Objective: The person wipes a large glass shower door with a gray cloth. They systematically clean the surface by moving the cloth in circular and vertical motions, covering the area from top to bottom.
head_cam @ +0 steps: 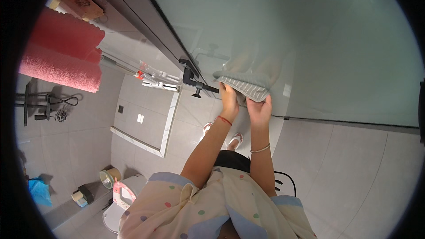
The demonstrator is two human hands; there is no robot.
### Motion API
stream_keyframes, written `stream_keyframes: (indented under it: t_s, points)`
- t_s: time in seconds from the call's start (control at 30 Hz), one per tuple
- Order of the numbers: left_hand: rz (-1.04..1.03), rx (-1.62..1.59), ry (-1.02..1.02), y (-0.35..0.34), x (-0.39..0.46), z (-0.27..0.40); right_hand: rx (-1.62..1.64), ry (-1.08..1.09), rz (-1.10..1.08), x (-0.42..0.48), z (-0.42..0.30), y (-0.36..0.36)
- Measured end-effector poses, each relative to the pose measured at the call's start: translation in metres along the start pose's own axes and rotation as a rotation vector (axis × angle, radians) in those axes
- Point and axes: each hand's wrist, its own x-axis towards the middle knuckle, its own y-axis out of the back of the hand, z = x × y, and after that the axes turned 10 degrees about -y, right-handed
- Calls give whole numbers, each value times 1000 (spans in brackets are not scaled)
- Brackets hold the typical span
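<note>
Both hands hold a folded grey striped cloth [247, 88] up close to a frosted glass door [315, 56]. My left hand [229, 99], with a red string on its wrist, grips the cloth's left end. At its lower right corner my right hand [259, 108] pinches it, thumb along the edge; a pale bangle sits on that forearm. The glass mirrors the cloth and the hands faintly. Just left of the cloth, a black lever handle [202, 86] juts from the door's dark frame. Most of the fingers are hidden behind the cloth.
Pink towels [66, 53] hang at the left, near a flat mop [161, 84]. A raised marble curb [137, 142] borders a floor area with a drain. A toilet [124, 196], a small bin [110, 176] and a blue bag [40, 191] are lower left. A black cable [292, 182] lies at right.
</note>
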Motion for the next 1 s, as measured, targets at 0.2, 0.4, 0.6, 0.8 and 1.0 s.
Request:
stream_keyframes:
  t_s: [0.2, 0.4, 0.6, 0.8, 1.0]
  points:
    - [-87, 347, -250, 3, 6, 1, -85, 21, 130, 1, 9, -1]
    - [-101, 590, -542, -5, 1, 23, -119, 34, 3, 0, 12, -1]
    - [-42, 643, -699, -11, 5, 21, -79, -6, -56, -1, 18, -3]
    - [-11, 641, -643, -14, 6, 20, -13, -68, -91, -6, 22, -8]
    - [81, 415, -649, -24, 13, 5, -70, -20, -118, -13, 22, -13]
